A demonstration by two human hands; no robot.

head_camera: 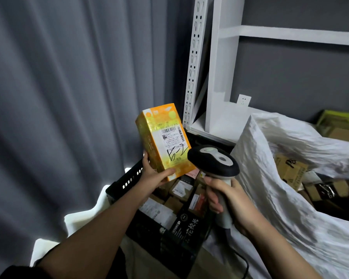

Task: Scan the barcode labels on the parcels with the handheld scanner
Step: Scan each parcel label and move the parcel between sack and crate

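Orange parcel up in the air, left hand gripping its lower end, white barcode label facing us. Right hand wraps the scanner handle, head just beside the label. Below the hands, a black crate of boxes.

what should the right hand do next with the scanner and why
Probably tip the scanner up toward the barcode label. The right hand grips its handle with the head just below the label, while the left hand holds the orange parcel label-side toward the camera.
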